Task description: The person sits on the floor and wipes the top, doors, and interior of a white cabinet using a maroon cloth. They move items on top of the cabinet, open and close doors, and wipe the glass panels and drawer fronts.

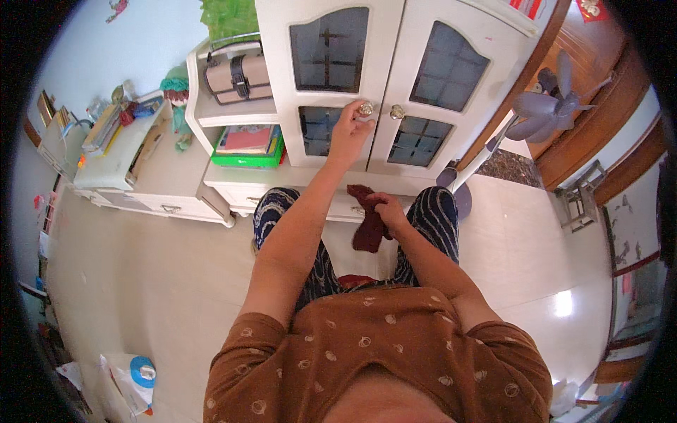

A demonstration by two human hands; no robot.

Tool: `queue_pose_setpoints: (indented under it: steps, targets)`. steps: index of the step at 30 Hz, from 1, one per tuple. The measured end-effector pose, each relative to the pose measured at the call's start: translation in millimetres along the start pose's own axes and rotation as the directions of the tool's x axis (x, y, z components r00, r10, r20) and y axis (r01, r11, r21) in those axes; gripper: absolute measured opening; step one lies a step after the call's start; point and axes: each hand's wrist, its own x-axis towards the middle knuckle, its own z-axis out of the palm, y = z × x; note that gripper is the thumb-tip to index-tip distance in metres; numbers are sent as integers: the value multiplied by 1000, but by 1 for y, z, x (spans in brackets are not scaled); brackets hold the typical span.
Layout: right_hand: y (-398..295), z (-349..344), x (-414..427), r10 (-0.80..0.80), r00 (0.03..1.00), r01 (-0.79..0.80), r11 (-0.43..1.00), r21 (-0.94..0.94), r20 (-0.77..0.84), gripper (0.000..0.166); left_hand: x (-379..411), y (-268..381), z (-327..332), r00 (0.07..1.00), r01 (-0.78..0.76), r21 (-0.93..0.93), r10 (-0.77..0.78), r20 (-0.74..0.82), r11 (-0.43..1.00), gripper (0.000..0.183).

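My left hand [353, 129] has its fingers on the round metal knob [366, 108] of the left door [328, 99] of a white cabinet. A second knob [397, 111] sits on the right door [439, 90], close to the first. Both doors have dark patterned glass panes and look closed. Lower down, between my knees, my right hand [389, 211] holds a crumpled dark red cloth [368, 235], which hangs in front of a drawer.
Open shelves on the left hold a beige and black bag [246, 79] and a green box [248, 157] with papers. Further left stands a low white desk [169, 180] beside a doll [180, 116]. A grey fan [555, 108] stands at the right.
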Motion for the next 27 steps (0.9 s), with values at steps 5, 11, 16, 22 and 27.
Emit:
queue_pose_setpoints:
  steps: [5,11,16,22,27]
  targets:
    - [2,-3,-9,-99,995,96,992,77,33,35,9,16,-1,991,110,-220,-91,94,969,20]
    - [-17,9,-16,10,1000,-14,948,318,13,34,-26,36,-10,995,94,-231,-99,-11,968,12]
    - [-6,9,-8,-14,999,0,920,392,33,34,-61,63,-33,975,131,-224,-167,-150,966,15]
    - [-10,14,-7,-67,997,77,892,445,-39,29,-95,91,-88,946,93,-282,-172,-273,955,18]
    - [-28,31,-8,-68,997,27,802,596,46,26,-93,132,-132,835,60,-331,-229,-501,942,21]
